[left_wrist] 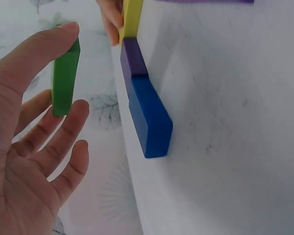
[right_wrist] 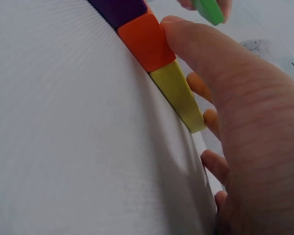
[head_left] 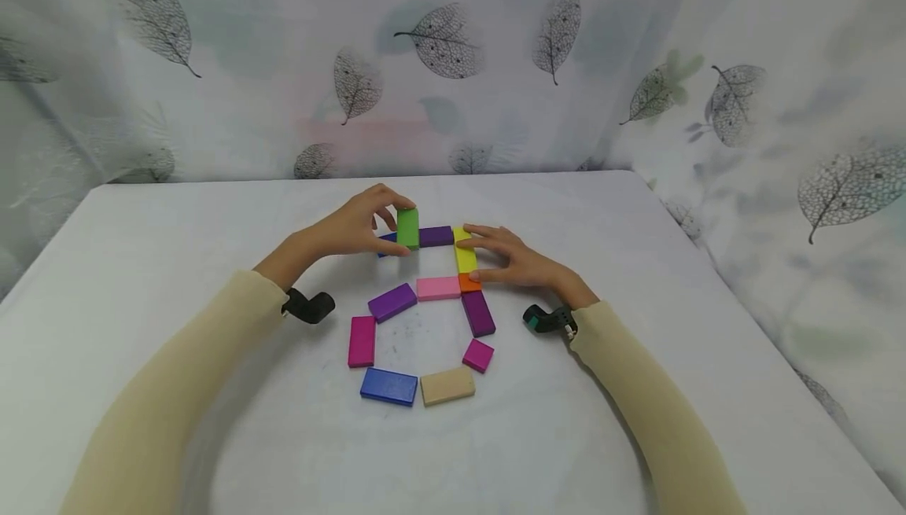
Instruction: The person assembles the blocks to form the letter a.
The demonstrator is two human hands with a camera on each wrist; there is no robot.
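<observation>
My left hand (head_left: 356,222) pinches a green block (head_left: 407,229) between thumb and fingers, raised over the table; the left wrist view shows the thumb at one end and a fingertip near the other. Behind and below it lie a blue block (left_wrist: 151,120) and a purple block (head_left: 436,237), end to end. My right hand (head_left: 520,262) rests by a yellow block (head_left: 463,254) and an orange block (head_left: 469,283). Its thumb tip touches the orange one, while the other fingers lie loosely bent along the yellow one.
Below, further blocks form a loop: pink (head_left: 438,288), purple (head_left: 392,303), magenta (head_left: 362,341), blue (head_left: 388,387), tan (head_left: 448,386), small magenta (head_left: 478,355) and dark purple (head_left: 478,314). They lie on a white-covered table (head_left: 212,436). A leaf-patterned curtain (head_left: 269,67) hangs behind.
</observation>
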